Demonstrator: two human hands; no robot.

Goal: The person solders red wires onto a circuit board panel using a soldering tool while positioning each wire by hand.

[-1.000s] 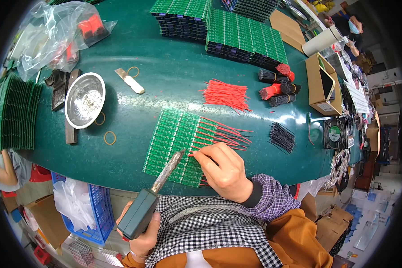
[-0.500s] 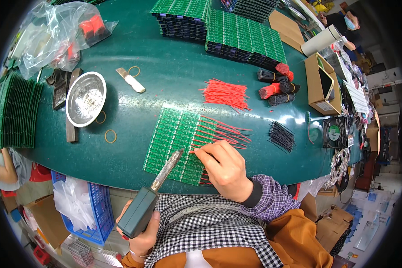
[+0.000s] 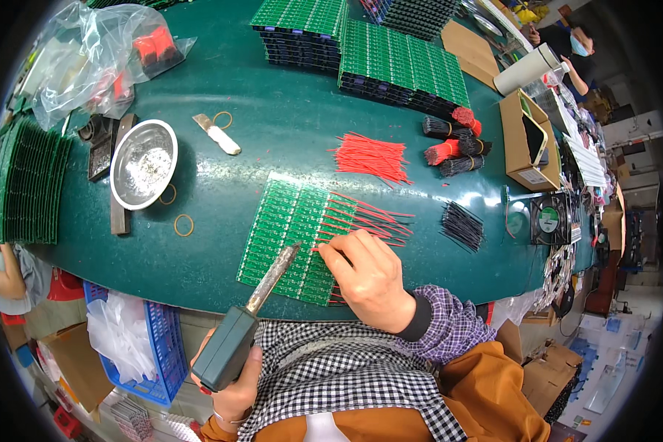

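Note:
My left hand [image 3: 237, 387] is wrapped round the dark green handle of a soldering iron [image 3: 232, 346]. The iron's metal tip points up and right, over the middle of a green circuit board panel [image 3: 272, 228] on the table. With thumb and forefinger pinched, my right hand [image 3: 372, 280] holds the end of a red wire at the panel's right part. Several red wires [image 3: 372, 214] stick out to the right from the panel's upper rows, with dark wires among them. The fingers partly cover the panel's lower right side.
Loose red wires [image 3: 372, 157] lie beyond the panel, black wires [image 3: 462, 225] to the right, near tied wire bundles [image 3: 457, 144]. Stacked boards [image 3: 405, 66] stand at the back. A metal bowl [image 3: 144, 163], scraper [image 3: 217, 134] and rubber bands are at left; a fan [image 3: 551, 219] at right.
The iron's tip has shifted very slightly left and up from the wire end. My right hand stays almost in place, still pinching the red wire.

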